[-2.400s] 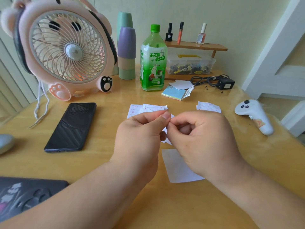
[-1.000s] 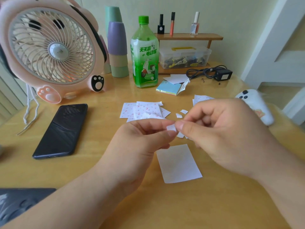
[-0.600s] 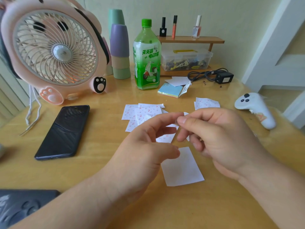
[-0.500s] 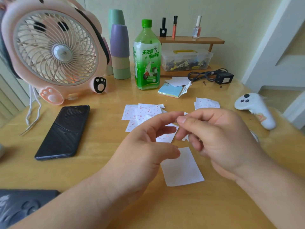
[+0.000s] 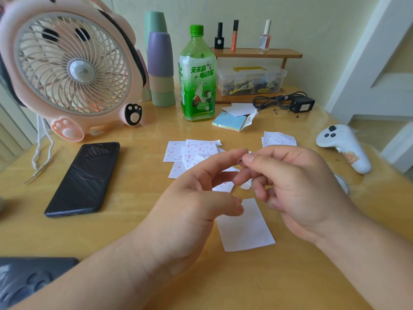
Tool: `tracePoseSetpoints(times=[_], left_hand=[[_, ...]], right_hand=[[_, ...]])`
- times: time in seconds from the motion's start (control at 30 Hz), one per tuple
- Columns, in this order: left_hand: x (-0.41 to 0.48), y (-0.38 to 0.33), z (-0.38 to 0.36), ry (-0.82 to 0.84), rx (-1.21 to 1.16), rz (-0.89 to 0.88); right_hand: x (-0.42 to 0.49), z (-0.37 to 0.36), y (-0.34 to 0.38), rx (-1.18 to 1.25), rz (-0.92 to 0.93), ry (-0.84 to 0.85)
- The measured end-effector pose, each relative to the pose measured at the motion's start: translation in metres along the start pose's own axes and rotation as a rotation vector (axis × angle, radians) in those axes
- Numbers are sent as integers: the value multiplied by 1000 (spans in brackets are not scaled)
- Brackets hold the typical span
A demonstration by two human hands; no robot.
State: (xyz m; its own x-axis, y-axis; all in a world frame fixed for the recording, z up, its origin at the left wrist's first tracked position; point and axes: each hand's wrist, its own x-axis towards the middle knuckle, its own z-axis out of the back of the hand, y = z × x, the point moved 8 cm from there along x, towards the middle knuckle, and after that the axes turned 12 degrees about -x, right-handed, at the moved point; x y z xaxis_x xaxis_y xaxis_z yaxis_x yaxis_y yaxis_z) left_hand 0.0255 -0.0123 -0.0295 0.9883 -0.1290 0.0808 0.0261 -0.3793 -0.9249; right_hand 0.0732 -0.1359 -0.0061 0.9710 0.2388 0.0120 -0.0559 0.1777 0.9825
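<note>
Both hands hover over a wooden table (image 5: 134, 220), fingertips meeting above a scatter of paper. My right hand (image 5: 297, 189) has its fingers curled, and its thumb and forefinger pinch a tiny scrap that barely shows. My left hand (image 5: 192, 209) has loosely extended fingers. Its forefinger tip touches the right thumb, and its own thumb stands apart and holds nothing. Under the hands lie cherry-patterned paper pieces (image 5: 194, 153), a small torn scrap (image 5: 245, 186) and a blank white sheet (image 5: 245, 224). More patterned pieces (image 5: 279, 139) lie further right.
A black phone (image 5: 85, 177) lies at the left and a pink fan (image 5: 71, 68) stands behind it. Stacked cups (image 5: 161, 63), a green bottle (image 5: 197, 86), sticky notes (image 5: 230, 124), a clear box (image 5: 250, 79) and a power adapter (image 5: 301, 104) line the back. A white controller (image 5: 344, 146) lies right.
A second ago both hands pinched one small white scrap between them. My left thumb has since let go and moved down, and only the left forefinger still touches the right hand's pinch.
</note>
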Motion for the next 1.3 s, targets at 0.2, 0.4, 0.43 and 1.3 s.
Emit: tracePoseSetpoints(times=[0.2,0.4,0.43,1.3], left_hand=[[0,0,1,-16,-4,10],[1,0,1,-16,0,6],[1,0,1,-20,-7,9],[1,-12,35,-347,286,-26]], right_hand=[[1,0,-1,4,4,9],[2,-2,1,-39,58,13],[2,-2,0,-40,56,12],[35,51,0,-838,129,-58]])
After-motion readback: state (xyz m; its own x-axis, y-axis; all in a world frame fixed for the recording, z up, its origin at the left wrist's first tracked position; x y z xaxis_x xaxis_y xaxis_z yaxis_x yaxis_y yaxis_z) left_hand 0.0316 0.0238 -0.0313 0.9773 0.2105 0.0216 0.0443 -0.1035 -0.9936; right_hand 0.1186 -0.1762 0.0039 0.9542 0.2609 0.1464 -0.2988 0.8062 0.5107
